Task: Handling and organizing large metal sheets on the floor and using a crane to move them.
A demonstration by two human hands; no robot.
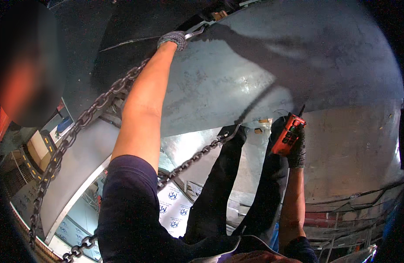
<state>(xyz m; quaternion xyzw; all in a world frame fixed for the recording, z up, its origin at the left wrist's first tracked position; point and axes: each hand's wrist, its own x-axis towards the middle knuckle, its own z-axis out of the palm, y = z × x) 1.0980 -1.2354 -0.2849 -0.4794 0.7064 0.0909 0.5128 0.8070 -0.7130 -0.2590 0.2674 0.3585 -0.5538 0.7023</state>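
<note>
Your left hand [172, 39], in a grey knit glove, is stretched far up and out, fingers curled shut around the upper edge of a large curved steel plate [237, 74], right beside a metal lifting hook [197, 30] that grips the same edge. A heavy dark chain [86, 116] runs from that hook down along your bare left forearm toward the lower left of the view. The plate fills the top and centre of the picture, its grey surface scuffed and dully shining. A second hook [230, 131] bites its lower edge near the middle, with another chain [191, 160] slanting down from it. Your right hand [296, 147], also gloved, is closed around an orange remote control [289, 131] with dark buttons, held upright just below the plate's lower edge. Your dark trouser legs [237, 188] stand beneath, on a pale concrete floor [351, 144]
</note>
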